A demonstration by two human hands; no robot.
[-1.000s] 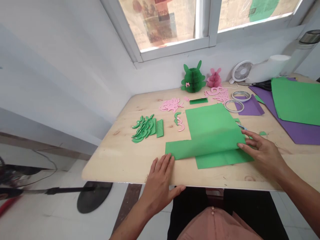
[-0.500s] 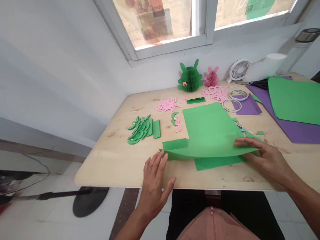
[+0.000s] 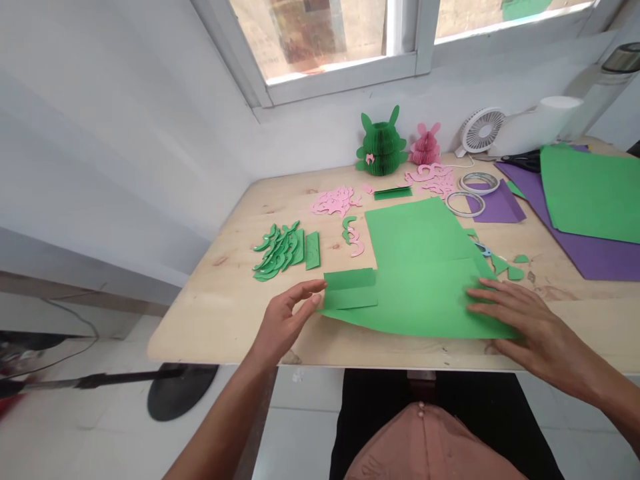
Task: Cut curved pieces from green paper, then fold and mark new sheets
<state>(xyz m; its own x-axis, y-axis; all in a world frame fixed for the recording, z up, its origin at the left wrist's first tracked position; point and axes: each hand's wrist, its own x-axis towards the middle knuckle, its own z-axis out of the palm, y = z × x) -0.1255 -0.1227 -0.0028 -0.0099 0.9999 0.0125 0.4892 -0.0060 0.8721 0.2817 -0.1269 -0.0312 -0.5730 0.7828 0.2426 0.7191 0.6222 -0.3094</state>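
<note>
A large green paper sheet (image 3: pixel 420 287) lies in front of me, with a crease across it. My right hand (image 3: pixel 525 323) holds its right front corner, fingers on top and thumb at the front edge. My left hand (image 3: pixel 290 310) is at the left end of a small folded green paper strip (image 3: pixel 351 288), which lies on the sheet's left part. Its index finger and thumb are apart, the fingertips close to the strip's edge. Small green and pink curved cutouts (image 3: pixel 356 243) lie beyond the strip.
Green cutouts (image 3: pixel 277 253) and pink cutouts (image 3: pixel 334 201) lie in piles. Tape rolls (image 3: pixel 479 183), scissors (image 3: pixel 523 160), a fan (image 3: pixel 483 131) and green (image 3: pixel 595 193) and purple sheets (image 3: pixel 600 257) are to the right. Green (image 3: pixel 381 150) and pink paper figures (image 3: pixel 425 145) stand by the wall.
The raised front edge of the large green sheet has come down toward me and lies flatter. My left hand has shifted left and away from me, to the strip's end. My right hand stays at the sheet's right side.
</note>
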